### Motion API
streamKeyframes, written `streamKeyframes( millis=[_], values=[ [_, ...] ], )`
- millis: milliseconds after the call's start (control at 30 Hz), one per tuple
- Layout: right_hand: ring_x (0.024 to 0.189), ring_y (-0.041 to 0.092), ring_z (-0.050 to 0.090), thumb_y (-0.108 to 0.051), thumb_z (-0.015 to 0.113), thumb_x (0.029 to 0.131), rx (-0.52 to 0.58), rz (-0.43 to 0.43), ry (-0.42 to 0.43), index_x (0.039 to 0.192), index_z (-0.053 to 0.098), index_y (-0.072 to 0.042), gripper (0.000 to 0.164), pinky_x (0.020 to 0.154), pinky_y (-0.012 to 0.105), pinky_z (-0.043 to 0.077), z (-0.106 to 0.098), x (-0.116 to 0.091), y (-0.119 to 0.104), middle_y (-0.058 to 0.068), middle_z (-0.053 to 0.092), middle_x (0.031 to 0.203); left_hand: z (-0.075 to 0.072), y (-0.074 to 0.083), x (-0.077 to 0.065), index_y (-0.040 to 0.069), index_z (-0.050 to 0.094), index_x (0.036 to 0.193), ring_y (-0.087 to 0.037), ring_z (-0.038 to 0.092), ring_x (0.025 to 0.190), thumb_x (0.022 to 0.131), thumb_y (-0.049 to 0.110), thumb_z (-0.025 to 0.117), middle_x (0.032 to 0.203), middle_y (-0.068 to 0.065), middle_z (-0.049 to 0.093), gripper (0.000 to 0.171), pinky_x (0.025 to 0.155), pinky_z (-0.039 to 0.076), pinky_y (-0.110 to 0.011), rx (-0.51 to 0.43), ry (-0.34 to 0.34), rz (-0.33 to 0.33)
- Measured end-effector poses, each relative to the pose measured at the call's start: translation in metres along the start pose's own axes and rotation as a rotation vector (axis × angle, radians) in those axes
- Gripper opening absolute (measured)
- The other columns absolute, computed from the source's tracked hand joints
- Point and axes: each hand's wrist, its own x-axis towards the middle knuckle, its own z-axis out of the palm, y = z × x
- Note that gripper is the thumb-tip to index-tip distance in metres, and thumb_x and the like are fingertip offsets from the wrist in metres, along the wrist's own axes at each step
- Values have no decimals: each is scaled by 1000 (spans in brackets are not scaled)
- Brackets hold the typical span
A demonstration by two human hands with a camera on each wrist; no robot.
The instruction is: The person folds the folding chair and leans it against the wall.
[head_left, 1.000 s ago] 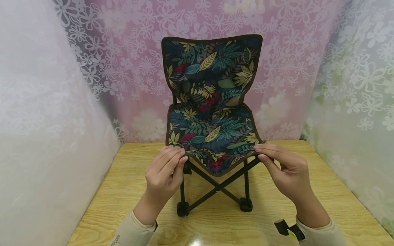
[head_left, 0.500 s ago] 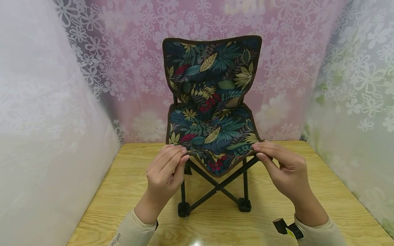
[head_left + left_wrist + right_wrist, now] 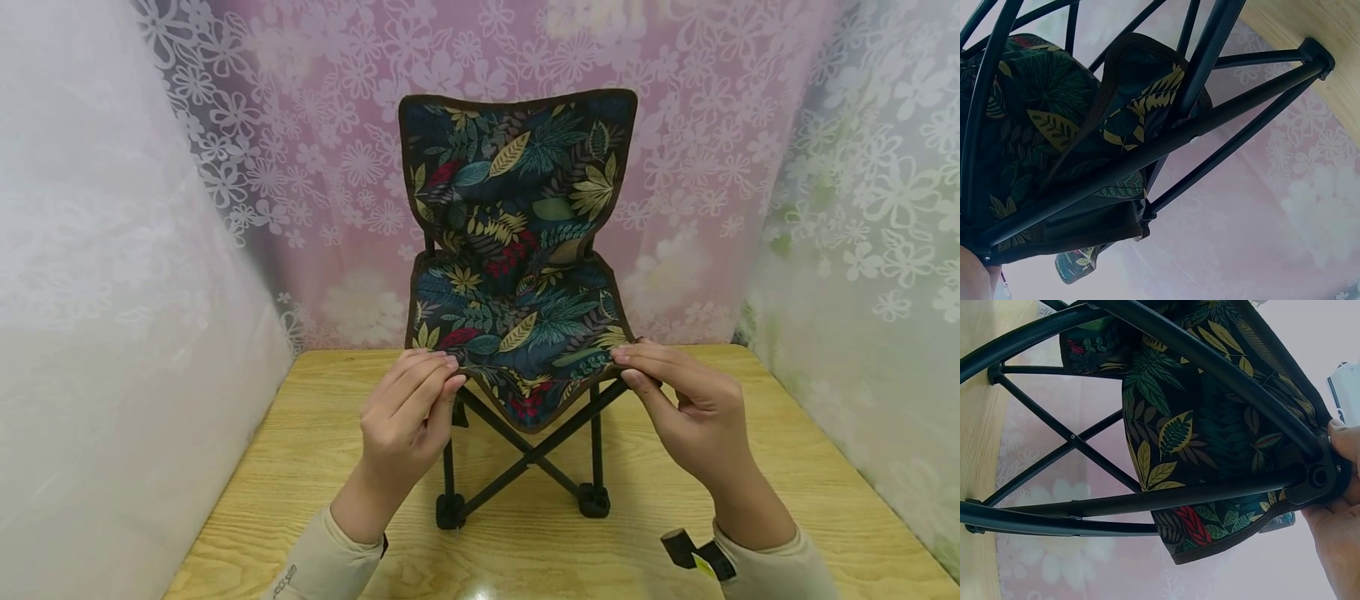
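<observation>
A small folding chair with dark leaf-print fabric and brown edging stands unfolded on the wooden table, facing me. Its black tube legs cross at the front. My left hand grips the front left corner of the seat, thumb below and fingers on top. Opposite it, my right hand holds the front right corner in the same way. From below, the right wrist view shows the black corner joint against my thumb and fingers. In the left wrist view only a bit of my hand shows at the corner.
The wooden tabletop extends around the chair's feet. A pink flower-print curtain hangs behind, close to the chair back. Pale sheets, one whitish on the left and one floral on the right, flank the table.
The chair has shifted very slightly, its back and feet tilting a little to the right and down. Both hands keep their hold on the front corners and move slightly closer together.
</observation>
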Motion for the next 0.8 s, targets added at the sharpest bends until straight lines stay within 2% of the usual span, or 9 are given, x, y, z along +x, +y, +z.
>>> streamKeyframes(
  millis=[800],
  values=[
    [118,14,74,23,73,84,-24,30,-6,107,78,13,25,106,24,55,1,6,-3,12,80,116,2,2,9,-8,80,99,-35,77,83,101,5,72,90,-20,79,15,92,64,-41,7,-2,-7]
  ],
)
